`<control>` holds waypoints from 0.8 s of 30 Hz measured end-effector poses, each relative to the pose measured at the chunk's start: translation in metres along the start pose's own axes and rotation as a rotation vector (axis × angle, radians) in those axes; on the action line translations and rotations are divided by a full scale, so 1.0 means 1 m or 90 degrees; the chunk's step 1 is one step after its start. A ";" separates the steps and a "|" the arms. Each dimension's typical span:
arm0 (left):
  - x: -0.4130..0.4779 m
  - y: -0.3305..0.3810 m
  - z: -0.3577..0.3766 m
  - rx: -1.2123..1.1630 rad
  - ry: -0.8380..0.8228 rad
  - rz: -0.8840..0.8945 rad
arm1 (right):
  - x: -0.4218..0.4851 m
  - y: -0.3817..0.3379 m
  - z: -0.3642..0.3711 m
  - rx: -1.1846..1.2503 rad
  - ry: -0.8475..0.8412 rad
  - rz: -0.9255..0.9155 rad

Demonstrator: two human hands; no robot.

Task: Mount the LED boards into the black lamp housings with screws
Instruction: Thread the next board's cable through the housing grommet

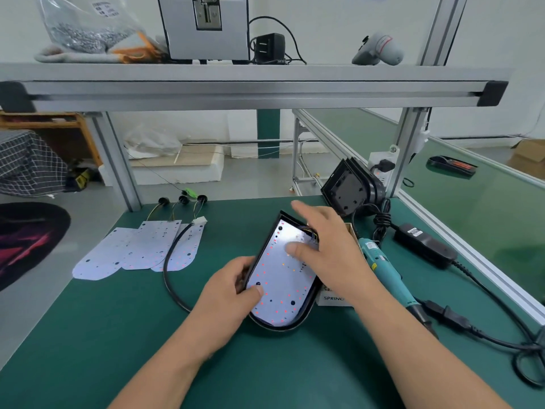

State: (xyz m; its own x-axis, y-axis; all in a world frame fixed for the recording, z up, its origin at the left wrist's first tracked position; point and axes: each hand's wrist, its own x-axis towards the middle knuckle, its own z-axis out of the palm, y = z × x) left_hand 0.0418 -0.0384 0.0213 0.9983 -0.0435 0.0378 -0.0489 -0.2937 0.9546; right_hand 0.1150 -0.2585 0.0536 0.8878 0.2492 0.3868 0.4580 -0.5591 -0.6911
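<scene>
Black housing (306, 312): lies mid-mat, just before you, white LED board (278, 278) seated inside.
Left hand (227, 293): you grip the housing's left rim, thumb on the board.
Right hand (330, 249): open, thumb pressing the board.
Spare boards (132, 249): fanned out at left.

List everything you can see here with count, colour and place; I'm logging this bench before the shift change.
lamp housing: one, black, bench centre, board inside
LED board: one, white, in that housing
spare boards: about three, white, bench left
empty housings: a stack, black, back right
screwdriver: one, teal, right of housing
power adapter: one, black, far right
bag of screws: one, clear, shelf left
left hand: grips housing's left edge
right hand: presses board
</scene>
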 end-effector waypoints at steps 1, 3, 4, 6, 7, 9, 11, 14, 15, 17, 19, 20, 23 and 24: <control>0.000 0.000 0.000 -0.019 0.003 -0.001 | 0.001 0.002 -0.005 0.019 -0.009 0.038; 0.001 0.000 0.000 -0.064 0.008 -0.007 | 0.003 0.006 -0.016 0.068 -0.017 0.088; 0.001 0.000 0.001 -0.086 0.009 -0.015 | 0.003 0.007 -0.021 0.099 -0.024 0.101; 0.001 -0.001 0.002 -0.108 0.002 -0.027 | 0.002 0.009 -0.024 0.167 -0.041 0.116; 0.001 -0.002 0.002 -0.109 -0.003 -0.027 | 0.002 0.009 -0.023 0.194 -0.051 0.115; 0.001 -0.003 0.002 -0.102 -0.006 -0.027 | 0.002 0.008 -0.019 0.172 -0.077 0.086; 0.001 -0.001 0.003 -0.124 0.005 -0.028 | 0.001 0.002 -0.011 0.112 -0.104 0.048; 0.000 0.006 0.004 -0.164 0.054 -0.032 | -0.002 -0.005 0.003 0.109 -0.107 0.013; 0.001 0.008 0.004 -0.169 0.072 -0.034 | -0.003 -0.008 0.004 0.110 -0.098 0.003; 0.001 0.009 0.003 -0.175 0.095 -0.040 | -0.005 -0.013 0.006 0.142 -0.097 0.005; 0.000 0.010 0.003 -0.169 0.099 -0.039 | -0.007 -0.016 0.006 0.206 -0.085 0.044; -0.001 0.011 0.004 -0.165 0.098 -0.034 | -0.006 -0.016 0.005 0.239 -0.075 0.072; -0.002 0.010 0.006 -0.144 0.105 -0.013 | -0.005 -0.017 0.005 0.283 -0.068 0.072; -0.002 0.010 0.006 -0.141 0.109 -0.010 | -0.005 -0.018 0.005 0.257 -0.065 0.056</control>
State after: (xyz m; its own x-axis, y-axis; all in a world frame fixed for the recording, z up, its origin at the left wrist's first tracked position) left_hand 0.0396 -0.0472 0.0290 0.9904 0.1273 0.0533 -0.0439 -0.0760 0.9961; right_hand 0.1031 -0.2460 0.0611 0.9151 0.3021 0.2673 0.3427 -0.2327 -0.9102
